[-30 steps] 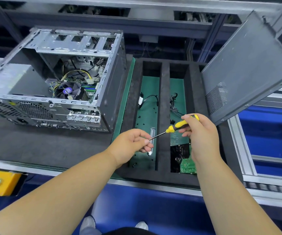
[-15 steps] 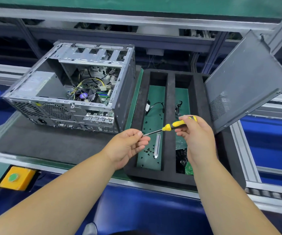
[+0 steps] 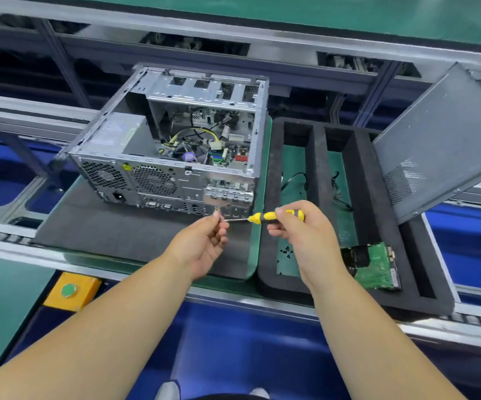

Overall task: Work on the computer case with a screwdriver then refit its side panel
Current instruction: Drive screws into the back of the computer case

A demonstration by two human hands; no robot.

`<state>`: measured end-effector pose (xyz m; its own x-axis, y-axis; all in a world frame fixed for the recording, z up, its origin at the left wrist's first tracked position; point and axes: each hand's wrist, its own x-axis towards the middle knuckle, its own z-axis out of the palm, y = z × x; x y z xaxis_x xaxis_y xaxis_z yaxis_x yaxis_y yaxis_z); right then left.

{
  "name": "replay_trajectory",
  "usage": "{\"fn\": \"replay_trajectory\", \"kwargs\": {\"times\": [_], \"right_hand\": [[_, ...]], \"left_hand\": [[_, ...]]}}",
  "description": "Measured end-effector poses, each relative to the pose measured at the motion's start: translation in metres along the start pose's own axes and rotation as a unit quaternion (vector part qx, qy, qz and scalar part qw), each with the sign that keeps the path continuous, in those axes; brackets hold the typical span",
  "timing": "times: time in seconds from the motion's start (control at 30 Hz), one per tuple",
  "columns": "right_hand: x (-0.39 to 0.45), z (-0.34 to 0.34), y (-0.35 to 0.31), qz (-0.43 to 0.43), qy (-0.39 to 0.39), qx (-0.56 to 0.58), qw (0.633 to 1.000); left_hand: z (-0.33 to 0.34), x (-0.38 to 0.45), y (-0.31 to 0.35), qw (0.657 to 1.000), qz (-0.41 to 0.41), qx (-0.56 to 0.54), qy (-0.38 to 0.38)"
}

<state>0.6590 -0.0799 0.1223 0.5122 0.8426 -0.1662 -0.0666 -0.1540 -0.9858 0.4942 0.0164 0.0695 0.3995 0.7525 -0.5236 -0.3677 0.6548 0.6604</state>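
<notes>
The open computer case (image 3: pixel 123 157) lies on its side on a dark mat (image 3: pixel 112 226), its rear facing me and its inside with cables and boards showing from above. My right hand (image 3: pixel 300 229) grips the yellow and black handle of a screwdriver (image 3: pixel 262 217). Its shaft points left to my left hand (image 3: pixel 204 241), whose fingertips pinch the tip, perhaps with a small screw there. Both hands hover just in front of the case's lower right rear corner. The grey side panel (image 3: pixel 447 140) leans upright at the right, behind the foam tray.
A black foam tray (image 3: pixel 314 157) with long slots stands right of the case, holding cables, loose black screws (image 3: pixel 285 251) and a green circuit board (image 3: pixel 378 264). A yellow box with a green button (image 3: pixel 70 290) sits at the front left. Conveyor rails run along front and back.
Both hands with the screwdriver have moved left, from over the foam tray to in front of the case's rear corner. My view has shifted so the case appears nearer the centre.
</notes>
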Motion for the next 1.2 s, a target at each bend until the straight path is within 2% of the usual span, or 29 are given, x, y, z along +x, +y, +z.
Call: {"fn": "replay_trajectory", "kwargs": {"times": [0.27,0.53,0.8,1.2], "right_hand": [[-0.029,0.096,0.028,0.087,-0.056,-0.105,0.989],[-0.046,0.166,0.043,0.127,0.011,-0.113,0.985],[-0.053,0.198,0.048,0.130,0.062,-0.043,0.989],[-0.053,0.213,0.049,0.125,0.086,-0.013,0.988]], "left_hand": [[-0.063,0.010,0.054,0.998,-0.022,-0.042,0.032],[-0.083,0.031,0.075,0.996,-0.088,-0.018,-0.001],[-0.084,0.047,0.080,0.990,-0.126,0.057,-0.014],[-0.088,0.055,0.085,0.989,-0.125,0.065,-0.040]]}}
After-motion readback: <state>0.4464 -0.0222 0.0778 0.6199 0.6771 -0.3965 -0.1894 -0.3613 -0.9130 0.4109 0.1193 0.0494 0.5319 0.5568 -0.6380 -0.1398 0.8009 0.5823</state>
